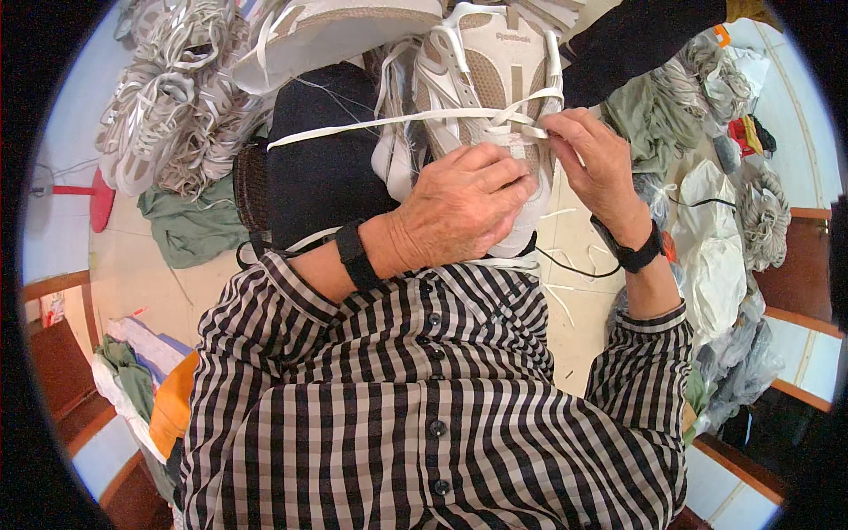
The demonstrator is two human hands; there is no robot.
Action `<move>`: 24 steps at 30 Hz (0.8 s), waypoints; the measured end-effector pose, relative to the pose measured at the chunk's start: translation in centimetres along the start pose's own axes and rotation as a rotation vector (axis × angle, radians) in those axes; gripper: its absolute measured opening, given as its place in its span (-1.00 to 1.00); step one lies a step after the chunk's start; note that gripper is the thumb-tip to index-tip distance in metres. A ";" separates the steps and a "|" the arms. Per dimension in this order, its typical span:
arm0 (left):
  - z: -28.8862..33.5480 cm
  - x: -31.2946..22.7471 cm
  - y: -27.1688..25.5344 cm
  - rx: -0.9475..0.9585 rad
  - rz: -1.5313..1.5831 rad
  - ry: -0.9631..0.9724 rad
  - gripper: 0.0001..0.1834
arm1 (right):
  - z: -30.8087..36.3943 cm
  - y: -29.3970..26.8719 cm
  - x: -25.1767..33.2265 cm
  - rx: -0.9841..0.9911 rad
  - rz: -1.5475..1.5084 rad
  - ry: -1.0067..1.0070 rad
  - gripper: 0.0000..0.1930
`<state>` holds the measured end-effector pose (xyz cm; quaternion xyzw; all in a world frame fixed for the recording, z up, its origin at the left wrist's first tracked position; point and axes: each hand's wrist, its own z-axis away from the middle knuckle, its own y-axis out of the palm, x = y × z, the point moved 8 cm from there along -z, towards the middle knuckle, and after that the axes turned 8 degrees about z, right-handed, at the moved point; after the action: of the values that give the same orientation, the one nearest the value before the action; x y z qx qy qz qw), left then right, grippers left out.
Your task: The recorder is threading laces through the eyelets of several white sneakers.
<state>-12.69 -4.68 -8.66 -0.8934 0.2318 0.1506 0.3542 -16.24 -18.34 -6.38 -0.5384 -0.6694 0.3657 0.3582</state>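
Note:
A white and beige sneaker [439, 87] lies on my lap, its tongue away from me and its toe toward my body. A white shoelace [371, 121] crosses its upper part, with one long end stretching out to the left. My left hand [468, 199] rests over the front of the sneaker with bent fingers; whatever is under the fingertips is hidden. At the sneaker's right edge, my right hand [596, 159] pinches the lace by the eyelets between thumb and fingers.
A big pile of similar sneakers [168, 97] stands at the far left, and another sneaker [344, 35] lies just beyond my lap. Green cloth [190, 225] lies on the floor at left. Plastic bags [715, 238] and bundled laces [762, 212] are at right.

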 end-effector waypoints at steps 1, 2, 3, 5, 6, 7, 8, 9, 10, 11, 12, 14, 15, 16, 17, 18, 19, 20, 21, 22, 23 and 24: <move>0.0 0.1 0.0 0.000 0.006 -0.007 -0.58 | -0.1 0.0 0.2 -0.012 0.053 -0.019 -0.71; 0.0 0.1 0.0 -0.001 0.015 -0.014 -0.58 | -0.2 -0.1 0.5 -0.036 0.100 -0.033 -0.73; 0.0 0.2 0.0 -0.003 0.013 -0.013 -0.58 | -0.2 0.1 0.6 -0.014 0.119 -0.030 -0.74; 0.1 0.2 0.0 -0.005 0.007 -0.006 -0.58 | -0.1 0.3 1.0 0.012 0.140 -0.024 -0.76; 0.1 0.2 0.1 0.000 0.014 -0.013 -0.60 | -0.1 0.2 1.4 0.015 0.167 -0.042 -0.77; 0.1 0.1 0.1 0.010 0.014 -0.014 -0.61 | -0.1 0.2 1.7 0.023 0.188 -0.069 -0.77; 0.1 0.2 0.1 0.024 0.018 -0.025 -0.62 | -0.2 0.2 1.9 0.030 0.207 -0.087 -0.78; 0.1 0.1 -0.1 0.024 0.029 -0.026 -0.62 | -0.3 0.2 2.0 0.022 0.228 -0.096 -0.77; 0.0 0.2 -0.4 0.027 0.044 -0.035 -0.62 | -0.4 0.2 1.9 0.014 0.249 -0.096 -0.77; 0.0 0.2 -0.7 0.033 0.056 -0.038 -0.62 | -0.6 0.5 1.8 0.039 0.280 -0.088 -0.76; -0.1 0.4 -1.5 -0.014 0.010 -0.047 -0.60 | -0.7 0.3 1.7 0.000 0.281 -0.074 -0.78; -0.2 1.0 -3.4 -0.102 -0.095 -0.043 -0.57 | -0.7 0.5 1.3 -0.026 0.302 -0.020 -0.82; -0.2 1.4 -4.3 -0.134 -0.167 -0.029 -0.63 | -0.6 0.7 1.3 -0.029 0.296 0.006 -0.83; -0.2 2.1 -4.7 -0.125 -0.240 -0.046 -0.64 | -0.4 0.9 1.3 -0.047 0.290 0.037 -0.83; -0.2 2.9 -5.2 -0.115 -0.313 -0.063 -0.65 | -0.2 1.0 1.5 -0.059 0.279 0.053 -0.82; -0.1 3.8 -5.4 -0.087 -0.376 -0.103 -0.66 | 0.1 1.2 1.4 -0.068 0.247 0.108 -0.83; 0.1 4.3 -5.3 -0.036 -0.399 -0.093 -0.70 | 0.4 1.3 1.4 -0.073 0.212 0.147 -0.83; 0.3 4.8 -4.9 0.043 -0.390 -0.096 -0.69 | 0.6 1.4 1.3 -0.091 0.179 0.185 -0.84; 0.5 5.3 -4.4 0.136 -0.374 -0.112 -0.68 | 0.8 1.3 1.6 -0.148 0.092 0.175 -0.88; 0.7 5.6 -4.0 0.230 -0.356 -0.127 -0.67 | 1.0 1.4 1.5 -0.174 0.044 0.208 -0.89; 0.5 5.5 -4.4 0.196 -0.329 -0.106 -0.70 | 1.2 1.5 1.3 -0.198 -0.005 0.249 -0.89; 0.3 5.3 -4.9 0.159 -0.304 -0.087 -0.73 | 1.3 1.6 1.0 -0.214 -0.056 0.289 -0.89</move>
<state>-5.67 -2.93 -8.39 -0.8799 0.0898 0.1149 0.4523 -16.81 -17.21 -8.36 -0.6014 -0.6609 0.2009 0.4015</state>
